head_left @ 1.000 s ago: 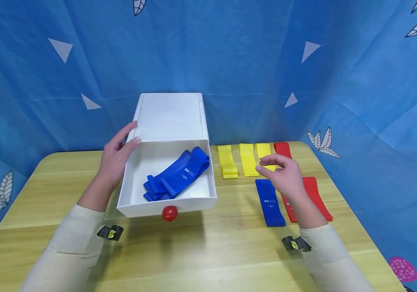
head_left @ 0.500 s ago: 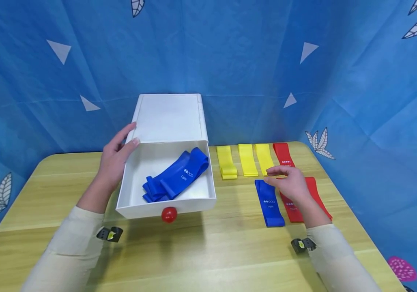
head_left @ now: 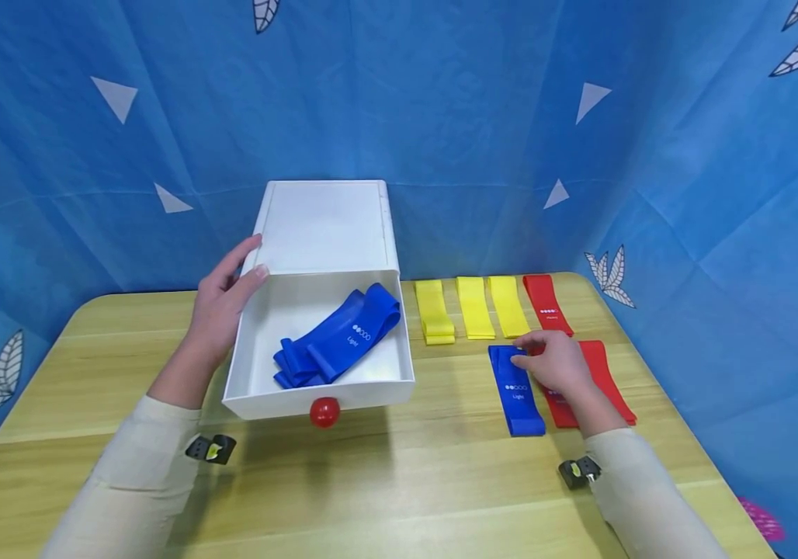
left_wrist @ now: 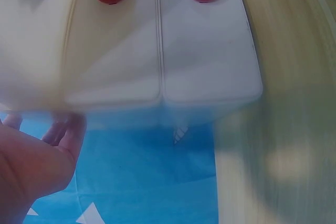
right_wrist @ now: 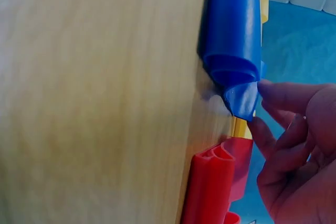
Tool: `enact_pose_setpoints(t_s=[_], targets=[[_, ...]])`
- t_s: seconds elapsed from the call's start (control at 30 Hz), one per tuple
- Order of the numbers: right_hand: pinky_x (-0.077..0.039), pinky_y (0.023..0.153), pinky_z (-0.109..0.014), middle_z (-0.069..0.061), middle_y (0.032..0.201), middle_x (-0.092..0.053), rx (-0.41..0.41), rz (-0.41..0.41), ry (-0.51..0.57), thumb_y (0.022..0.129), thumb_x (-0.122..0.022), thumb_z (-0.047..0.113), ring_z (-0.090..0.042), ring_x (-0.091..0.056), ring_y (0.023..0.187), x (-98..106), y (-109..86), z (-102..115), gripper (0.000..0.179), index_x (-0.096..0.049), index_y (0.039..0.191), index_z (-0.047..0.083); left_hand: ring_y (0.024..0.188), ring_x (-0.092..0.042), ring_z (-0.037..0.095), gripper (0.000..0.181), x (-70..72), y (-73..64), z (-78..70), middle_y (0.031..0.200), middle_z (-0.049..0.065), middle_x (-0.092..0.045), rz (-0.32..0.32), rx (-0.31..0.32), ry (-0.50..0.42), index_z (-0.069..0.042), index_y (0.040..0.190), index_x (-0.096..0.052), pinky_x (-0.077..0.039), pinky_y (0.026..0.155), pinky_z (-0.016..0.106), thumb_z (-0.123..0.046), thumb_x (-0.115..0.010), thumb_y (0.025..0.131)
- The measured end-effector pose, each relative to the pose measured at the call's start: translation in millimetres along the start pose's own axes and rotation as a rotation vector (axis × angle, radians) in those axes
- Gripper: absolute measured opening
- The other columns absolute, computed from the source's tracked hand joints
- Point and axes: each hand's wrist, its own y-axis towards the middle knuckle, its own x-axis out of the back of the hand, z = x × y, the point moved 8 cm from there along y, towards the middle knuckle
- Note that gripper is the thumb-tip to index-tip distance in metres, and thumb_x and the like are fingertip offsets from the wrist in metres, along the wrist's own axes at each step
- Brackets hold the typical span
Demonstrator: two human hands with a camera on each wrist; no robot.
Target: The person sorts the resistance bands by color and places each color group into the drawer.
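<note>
A white drawer box (head_left: 325, 225) stands left of centre, its top drawer (head_left: 318, 400) pulled out and holding bunched blue resistance bands (head_left: 343, 338). My left hand (head_left: 217, 307) rests against the box's left side, thumb near the front edge. In the left wrist view its fingers (left_wrist: 71, 137) lie along the box's side. Over on the right, my right hand (head_left: 558, 363) pinches the far corner of a flat blue resistance band (head_left: 518, 400) marked "Light". The right wrist view shows that corner folded up between thumb and fingertip (right_wrist: 254, 124).
Three yellow bands (head_left: 472, 307) lie in a row behind the blue one. Red bands (head_left: 607, 380) lie beside and partly under the right hand, with another red band (head_left: 546, 303) farther back. Red knobs (head_left: 324, 412) stick out from the drawer fronts. A blue curtain (head_left: 469, 140) hangs behind the table.
My right hand has come down from above the yellow and red bands onto the blue band's far corner, uncovering the back red band. The left hand and box have stayed put.
</note>
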Motion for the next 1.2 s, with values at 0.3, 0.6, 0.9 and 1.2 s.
enact_pose_setpoints(t_s=[0.3, 0.6, 0.9, 1.2], targets=[[-0.055, 0.078, -0.045, -0.019, 0.117, -0.062, -0.027, -0.004, -0.024, 0.083, -0.083, 0.016, -0.037, -0.053, 0.107, -1, 0.9, 0, 0.039, -0.071, 0.119, 0.007, 0.121, -0.051, 0.039, 0.059, -0.8, 0.6, -0.8, 0.153, 0.010, -0.037, 0.001, 0.002, -0.013, -0.037, 0.157, -0.033, -0.056, 0.079, 0.044, -0.047, -0.052, 0.102], [-0.051, 0.087, -0.050, -0.018, 0.117, -0.062, 0.020, -0.013, 0.049, 0.084, -0.082, 0.018, -0.037, -0.054, 0.110, -5, 6.3, 2, 0.035, -0.072, 0.116, 0.008, 0.121, -0.052, 0.039, 0.059, -1.5, -0.4, -1.3, 0.153, 0.010, -0.037, -0.001, -0.009, -0.010, -0.038, 0.156, -0.033, -0.056, 0.078, 0.041, -0.049, -0.052, 0.101], [-0.051, 0.090, -0.051, -0.020, 0.123, -0.061, 0.020, 0.020, 0.036, 0.082, -0.084, 0.015, -0.038, -0.052, 0.115, -10, 12.1, 3, 0.050, -0.065, 0.127, 0.006, 0.121, -0.052, 0.038, 0.059, -0.1, 0.2, -2.8, 0.152, 0.011, -0.038, -0.006, -0.003, -0.007, -0.037, 0.157, -0.033, -0.056, 0.080, 0.044, -0.048, -0.051, 0.102], [-0.054, 0.081, -0.043, -0.017, 0.110, -0.061, 0.015, 0.023, 0.077, 0.083, -0.082, 0.013, -0.034, -0.055, 0.104, -10, 8.1, 6, 0.035, -0.068, 0.115, 0.005, 0.122, -0.051, 0.040, 0.059, 0.0, 1.3, 0.2, 0.153, 0.011, -0.037, 0.003, 0.003, -0.019, -0.036, 0.157, -0.031, -0.056, 0.076, 0.040, -0.045, -0.051, 0.103]])
